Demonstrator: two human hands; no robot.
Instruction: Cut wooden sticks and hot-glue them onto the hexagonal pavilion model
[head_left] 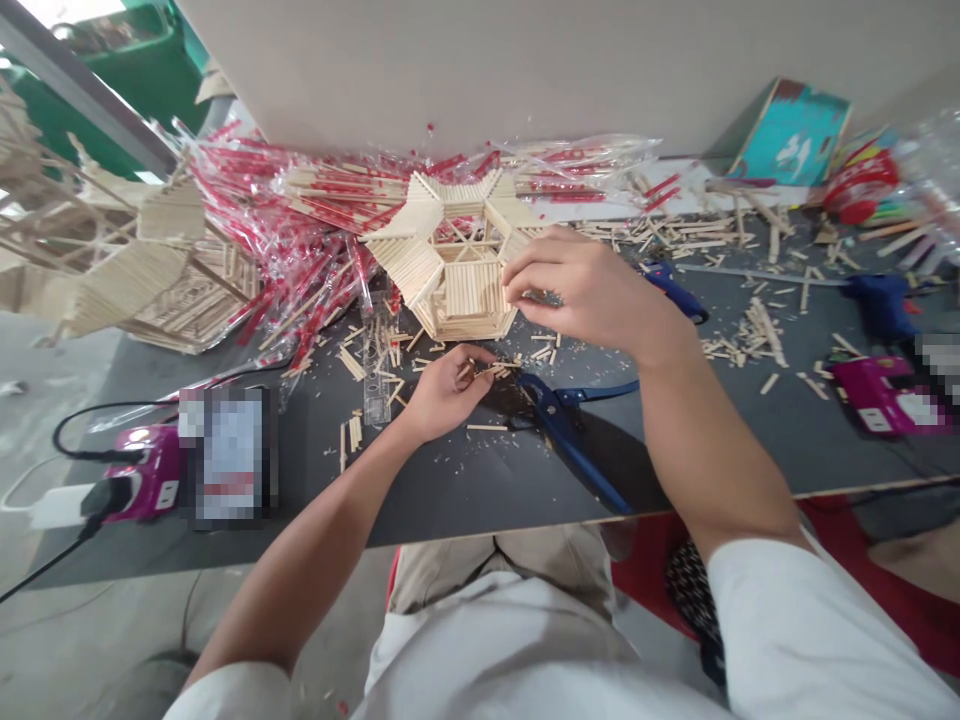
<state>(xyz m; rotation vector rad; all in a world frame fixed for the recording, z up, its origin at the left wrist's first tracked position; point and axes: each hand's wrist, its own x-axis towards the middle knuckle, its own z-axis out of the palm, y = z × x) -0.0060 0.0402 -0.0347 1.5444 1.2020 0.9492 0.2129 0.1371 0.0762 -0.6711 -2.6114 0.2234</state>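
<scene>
- One dark table [457,490] is spreading beneath the model and out past both its sides.
- One larger stick frame [161,220] is standing left of the model, well apart, showing pale panels and bare struts.
- Red-and-pale packets [255,170] in clear wrap are heaping up behind and left of the model, too tangled for counting.
- One model [472,285] is sitting on the table, in front of some packets. Pale sticks are lying side by side, forming flat ribbed panels; several are flaring outward like petals around an opening, where thin sticks are crossing. One panel is filling the lower middle.
- Two hands are working here. The right hand [581,290] is curling its fingers at the model's right edge; I cannot tell whether it is pinching anything. The left hand [450,392] is pinching a few short sticks [484,371] just in front of the model.
- One blue cutter [559,415] is lying in front and right of the model, handles spreading apart.
- One teal board [791,135] is leaning far right of the model, behind.
- One device [231,450] is lying left and in front of the model, its screen blurred.
- Two purple outlet blocks [146,470] are flanking the model, one far to each side.
- Two blue glue guns [881,305] are lying right of the model, one nearer, one farther.
- One clear ruler [376,385] is lying left of the model, in front.
- Loose bits [352,435] are scattering around the model, too many for counting.
</scene>
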